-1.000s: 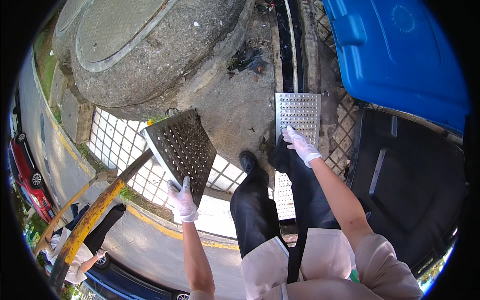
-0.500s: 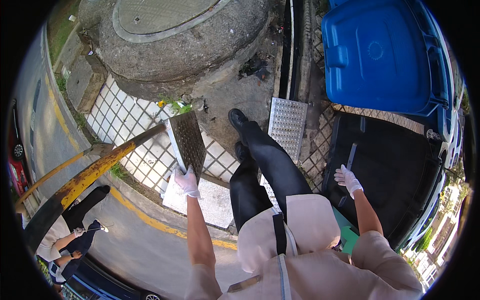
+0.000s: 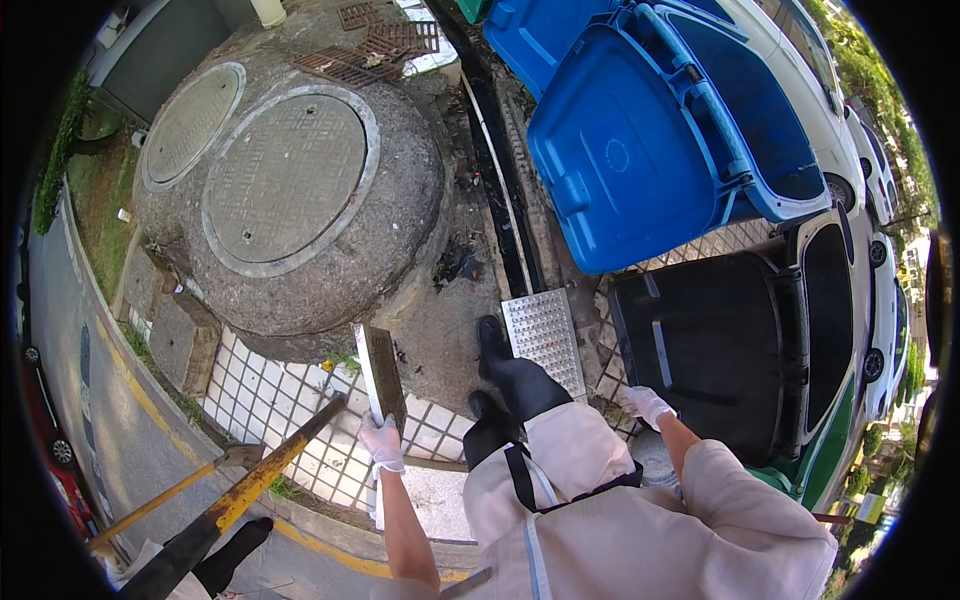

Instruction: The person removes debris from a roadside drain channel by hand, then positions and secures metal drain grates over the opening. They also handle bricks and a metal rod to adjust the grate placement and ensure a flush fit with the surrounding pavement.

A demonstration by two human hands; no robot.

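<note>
My left hand (image 3: 382,442), in a thin white glove, grips the lower edge of a metal drain cover (image 3: 394,385) that stands on edge, its dark dimpled face turned to the right. My right hand (image 3: 647,404), gloved too, is held out low at the right with its fingers extended and nothing seen in them. It is nearest to the black bin lid (image 3: 700,350). A second, silver dimpled drain cover (image 3: 545,335) lies flat ahead of my shoes, at the end of a dark open channel (image 3: 490,170).
Blue bins with hanging lids (image 3: 625,160) stand at the right. A raised concrete mound (image 3: 400,240) carries round manhole covers (image 3: 290,180). Rusty grates (image 3: 375,55) lie behind it. A worn yellow pole (image 3: 250,490) slants in from the lower left, near another person's dark-clothed leg (image 3: 235,560).
My view has tilted up, showing more of the mound and bins. The drain cover in my left hand has turned more edge-on. My right hand has moved left, off the black lid.
</note>
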